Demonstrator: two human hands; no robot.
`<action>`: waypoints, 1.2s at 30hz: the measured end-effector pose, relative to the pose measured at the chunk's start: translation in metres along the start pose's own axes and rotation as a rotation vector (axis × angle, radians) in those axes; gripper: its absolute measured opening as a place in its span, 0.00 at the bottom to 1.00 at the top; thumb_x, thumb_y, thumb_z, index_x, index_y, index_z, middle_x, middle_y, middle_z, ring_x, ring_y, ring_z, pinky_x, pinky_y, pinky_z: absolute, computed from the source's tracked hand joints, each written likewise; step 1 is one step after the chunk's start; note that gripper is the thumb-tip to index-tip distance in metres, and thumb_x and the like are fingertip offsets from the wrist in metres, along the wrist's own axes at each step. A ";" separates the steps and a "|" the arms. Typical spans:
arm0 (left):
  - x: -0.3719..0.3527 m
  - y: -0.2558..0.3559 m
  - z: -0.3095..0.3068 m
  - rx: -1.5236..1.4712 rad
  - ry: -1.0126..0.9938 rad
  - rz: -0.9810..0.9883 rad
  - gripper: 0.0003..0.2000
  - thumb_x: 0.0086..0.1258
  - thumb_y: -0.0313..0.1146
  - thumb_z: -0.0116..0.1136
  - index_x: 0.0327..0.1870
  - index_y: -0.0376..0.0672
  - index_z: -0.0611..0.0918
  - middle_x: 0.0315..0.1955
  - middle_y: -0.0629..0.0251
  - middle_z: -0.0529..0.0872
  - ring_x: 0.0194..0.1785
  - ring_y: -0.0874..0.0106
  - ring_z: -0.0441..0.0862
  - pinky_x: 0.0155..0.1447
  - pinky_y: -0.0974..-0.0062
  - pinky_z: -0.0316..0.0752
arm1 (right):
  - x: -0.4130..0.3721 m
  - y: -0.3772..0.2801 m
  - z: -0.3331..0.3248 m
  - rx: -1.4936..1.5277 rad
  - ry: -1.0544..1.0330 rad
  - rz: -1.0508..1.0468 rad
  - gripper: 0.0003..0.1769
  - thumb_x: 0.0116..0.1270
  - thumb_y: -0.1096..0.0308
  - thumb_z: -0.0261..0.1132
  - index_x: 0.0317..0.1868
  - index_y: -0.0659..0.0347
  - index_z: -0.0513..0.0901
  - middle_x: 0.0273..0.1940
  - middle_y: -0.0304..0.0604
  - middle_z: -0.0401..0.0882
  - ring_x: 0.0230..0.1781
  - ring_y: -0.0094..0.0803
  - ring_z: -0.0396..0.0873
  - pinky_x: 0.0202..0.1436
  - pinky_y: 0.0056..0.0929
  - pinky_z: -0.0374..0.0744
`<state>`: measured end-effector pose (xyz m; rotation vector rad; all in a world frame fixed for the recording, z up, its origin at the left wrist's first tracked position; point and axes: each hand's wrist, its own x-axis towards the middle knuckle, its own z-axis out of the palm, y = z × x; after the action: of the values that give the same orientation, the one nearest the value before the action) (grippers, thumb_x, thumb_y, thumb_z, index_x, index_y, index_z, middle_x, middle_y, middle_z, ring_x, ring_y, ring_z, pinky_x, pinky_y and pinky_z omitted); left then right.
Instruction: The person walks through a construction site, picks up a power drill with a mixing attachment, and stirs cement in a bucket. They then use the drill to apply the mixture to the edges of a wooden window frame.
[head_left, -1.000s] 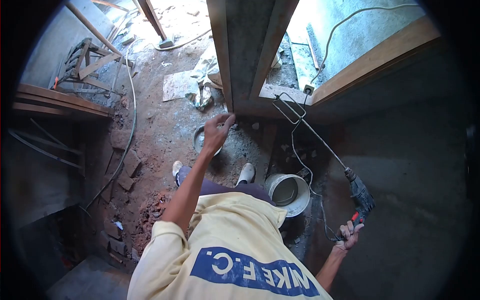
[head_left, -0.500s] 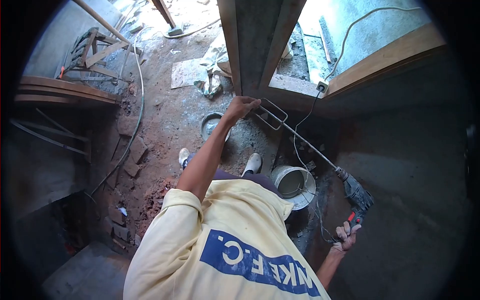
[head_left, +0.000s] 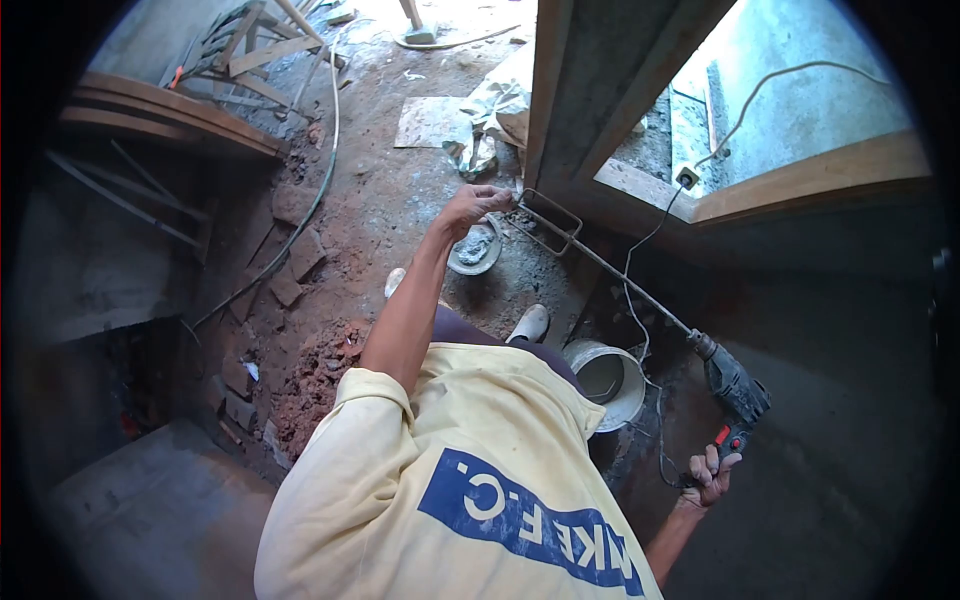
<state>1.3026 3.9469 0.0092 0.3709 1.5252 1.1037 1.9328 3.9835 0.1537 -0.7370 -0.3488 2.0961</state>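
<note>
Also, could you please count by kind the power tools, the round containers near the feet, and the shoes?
Power tools: 1 (drill, in the right hand)
Round containers: 2 (white bucket, smaller container with grey material)
Shoes: 2 (left shoe, right shoe)
Total: 5

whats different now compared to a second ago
The left hand, empty and apart from the rod a second ago, is now at its looped end and seems to have taken hold. That end has swung left, away from the ledge, toward this hand. The view has shifted. Unchanged: the right hand holding the drill, the bucket and bowl.
</note>
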 end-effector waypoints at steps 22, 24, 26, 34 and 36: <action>-0.118 -0.035 -0.061 -0.168 0.395 0.428 0.16 0.70 0.29 0.69 0.57 0.38 0.86 0.50 0.59 0.90 0.54 0.74 0.86 0.60 0.75 0.80 | 0.047 -0.009 0.069 -0.175 -0.280 0.157 0.21 0.81 0.52 0.56 0.40 0.64 0.71 0.23 0.29 0.59 0.14 0.15 0.57 0.25 0.24 0.60; -0.121 -0.037 -0.061 -0.117 0.357 0.474 0.15 0.70 0.29 0.69 0.56 0.37 0.86 0.50 0.60 0.90 0.54 0.73 0.86 0.60 0.75 0.80 | 0.049 -0.006 0.076 -0.196 -0.305 0.166 0.21 0.81 0.51 0.56 0.40 0.63 0.71 0.23 0.28 0.59 0.14 0.14 0.56 0.25 0.24 0.60; -0.128 -0.038 -0.059 -0.041 0.319 0.544 0.14 0.70 0.28 0.69 0.55 0.38 0.87 0.49 0.61 0.90 0.53 0.74 0.86 0.60 0.75 0.80 | 0.047 -0.009 0.078 -0.216 -0.329 0.172 0.21 0.81 0.51 0.56 0.40 0.63 0.71 0.22 0.28 0.59 0.14 0.14 0.56 0.25 0.23 0.60; -0.141 -0.029 -0.063 0.103 0.312 0.557 0.13 0.69 0.30 0.70 0.54 0.41 0.88 0.49 0.64 0.91 0.53 0.74 0.86 0.62 0.72 0.79 | 0.047 -0.015 0.073 -0.156 -0.246 0.193 0.21 0.80 0.50 0.57 0.39 0.62 0.71 0.22 0.27 0.58 0.14 0.14 0.54 0.23 0.22 0.58; -0.142 -0.024 -0.066 0.189 0.295 0.509 0.13 0.69 0.31 0.70 0.53 0.42 0.88 0.50 0.63 0.90 0.55 0.72 0.86 0.65 0.68 0.78 | 0.050 -0.017 0.066 -0.165 -0.253 0.193 0.21 0.80 0.50 0.57 0.39 0.62 0.71 0.22 0.27 0.58 0.14 0.14 0.54 0.23 0.22 0.57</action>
<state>1.2929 3.8000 0.0678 0.7855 1.8595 1.4589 1.8806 4.0353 0.1952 -0.6203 -0.6161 2.3713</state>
